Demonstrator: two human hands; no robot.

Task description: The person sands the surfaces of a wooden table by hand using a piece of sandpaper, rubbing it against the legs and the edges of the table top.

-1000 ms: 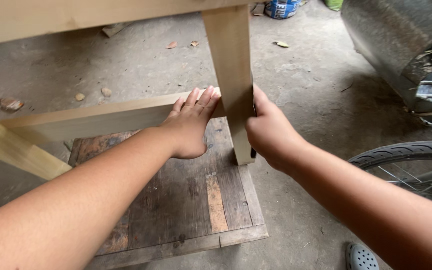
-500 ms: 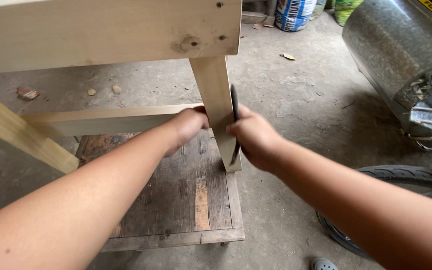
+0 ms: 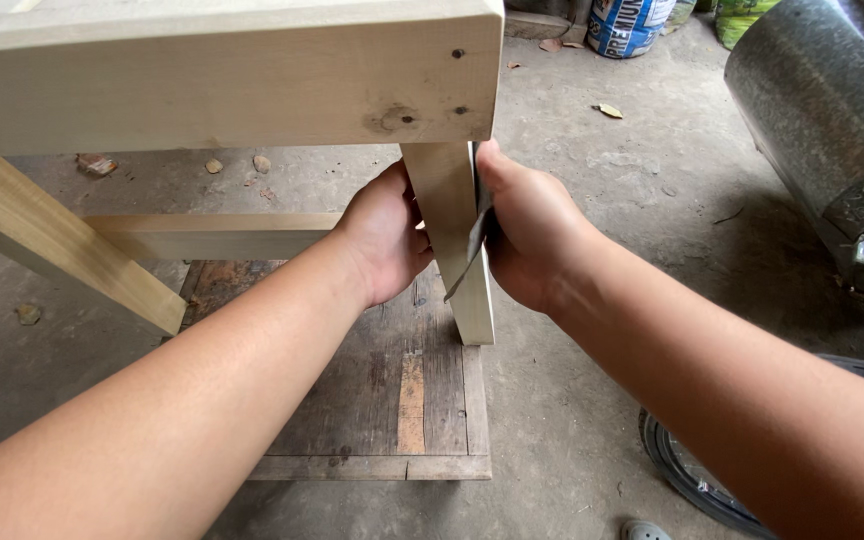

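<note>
Head view: left hand [image 3: 384,240] grips table leg [image 3: 455,250]; right hand [image 3: 527,235] presses sandpaper [image 3: 472,245] on leg's edge.

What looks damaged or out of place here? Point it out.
Nothing on the pale wooden table leg looks broken. The sandpaper sheet under the right hand curls off at its lower corner. The dark pallet board beneath is stained and worn.

Pale wooden table leg [image 3: 452,240], upright on a worn pallet, dark sandpaper sheet [image 3: 474,238] pressed against its right face
</note>
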